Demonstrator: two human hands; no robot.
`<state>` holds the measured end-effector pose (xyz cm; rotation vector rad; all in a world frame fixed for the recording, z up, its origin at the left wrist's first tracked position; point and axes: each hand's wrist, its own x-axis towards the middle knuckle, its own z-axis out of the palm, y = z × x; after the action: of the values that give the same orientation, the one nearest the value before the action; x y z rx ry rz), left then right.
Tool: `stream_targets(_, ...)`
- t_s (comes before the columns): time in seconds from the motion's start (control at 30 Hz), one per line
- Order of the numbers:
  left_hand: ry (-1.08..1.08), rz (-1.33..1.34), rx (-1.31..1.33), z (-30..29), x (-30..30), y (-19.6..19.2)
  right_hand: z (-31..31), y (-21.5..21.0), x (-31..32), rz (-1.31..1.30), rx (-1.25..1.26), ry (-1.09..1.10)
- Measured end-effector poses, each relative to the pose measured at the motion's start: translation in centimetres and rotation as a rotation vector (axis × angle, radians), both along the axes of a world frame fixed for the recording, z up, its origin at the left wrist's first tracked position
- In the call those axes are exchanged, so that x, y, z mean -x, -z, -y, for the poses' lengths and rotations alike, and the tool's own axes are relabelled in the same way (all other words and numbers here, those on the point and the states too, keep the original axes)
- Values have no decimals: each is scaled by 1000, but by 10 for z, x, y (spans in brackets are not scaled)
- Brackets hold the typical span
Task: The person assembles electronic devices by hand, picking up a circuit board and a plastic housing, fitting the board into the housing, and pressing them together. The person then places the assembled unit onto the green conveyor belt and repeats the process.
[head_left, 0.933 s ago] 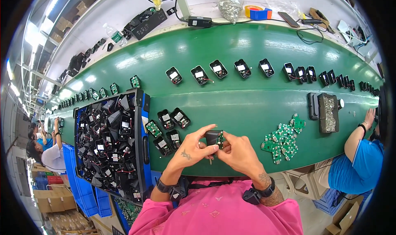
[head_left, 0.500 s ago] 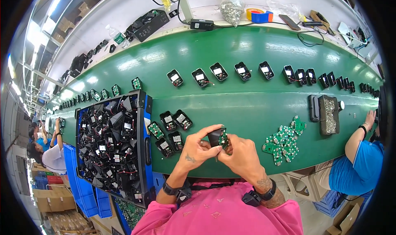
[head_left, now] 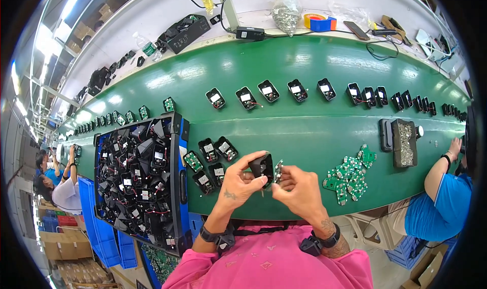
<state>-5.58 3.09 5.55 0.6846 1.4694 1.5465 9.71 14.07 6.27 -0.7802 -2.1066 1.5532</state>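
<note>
My left hand [head_left: 239, 181] is wrapped round a black plastic housing [head_left: 260, 168], tilted so that its open side faces right. Between the fingertips of my right hand [head_left: 298, 188] is a small green circuit board [head_left: 277, 171], seen nearly edge-on beside the housing's opening. Whether wires join the two is too small to tell. Left of my left hand stand several black housings [head_left: 225, 148] with white labelled parts inside; one of them holds a green board [head_left: 193, 161]. A pile of green circuit boards [head_left: 348, 175] lies to the right of my right hand.
A blue-edged crate [head_left: 183, 175] full of black housings stands at left. Rows of housings [head_left: 297, 90] line the green table [head_left: 284, 131]. A tray of small metal parts [head_left: 406, 144] sits at right. A co-worker in a blue shirt [head_left: 440, 202] sits at the right; others work far left.
The green board has come out of the housing's opening and now stands apart to its right in my right fingers. My left hand has turned the housing, so its hollow inside shows.
</note>
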Motion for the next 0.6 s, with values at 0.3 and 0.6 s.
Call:
stream_targets(0.3,96,70,2,3,-1,3,-5,0,-7,-79,248,-66)
stream_targets(0.6,140,103,-1,8,-4,-3,-11,2,-8,-123,648,-109)
